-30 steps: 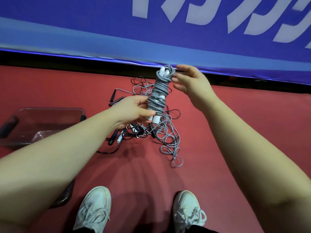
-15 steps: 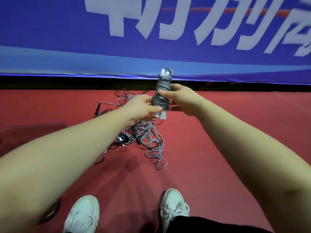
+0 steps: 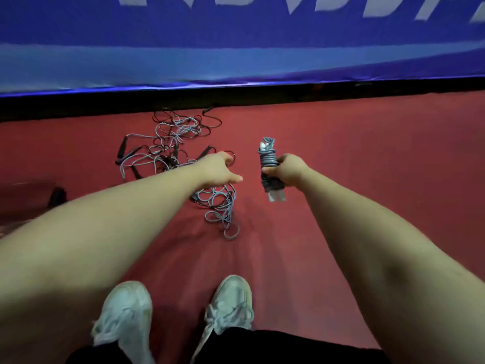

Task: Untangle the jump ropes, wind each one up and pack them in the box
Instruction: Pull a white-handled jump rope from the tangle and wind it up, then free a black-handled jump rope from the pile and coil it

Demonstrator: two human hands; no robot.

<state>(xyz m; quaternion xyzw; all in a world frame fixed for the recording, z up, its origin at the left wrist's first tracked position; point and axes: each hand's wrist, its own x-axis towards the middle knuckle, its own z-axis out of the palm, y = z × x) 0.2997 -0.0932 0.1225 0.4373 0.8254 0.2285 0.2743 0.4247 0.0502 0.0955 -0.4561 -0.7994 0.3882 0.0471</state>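
Gripping the wound grey jump rope (image 3: 270,166) upright in my right hand (image 3: 290,170), I have taken my left hand (image 3: 219,169) off it; that hand hangs loosely curled and empty above the tangled ropes (image 3: 178,143). Winding looks complete, so packing is next. The box (image 3: 56,197) shows only at the left edge, well apart. The red floor (image 3: 367,166) between offers open room.

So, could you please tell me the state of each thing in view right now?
Wound grey jump rope: coiled round its white handles, held upright off the floor.
Right hand: fingers curled round that bundle.
Left hand: above the tangle, nothing visibly held.
Remaining jump ropes: tangled, loose on the red floor.
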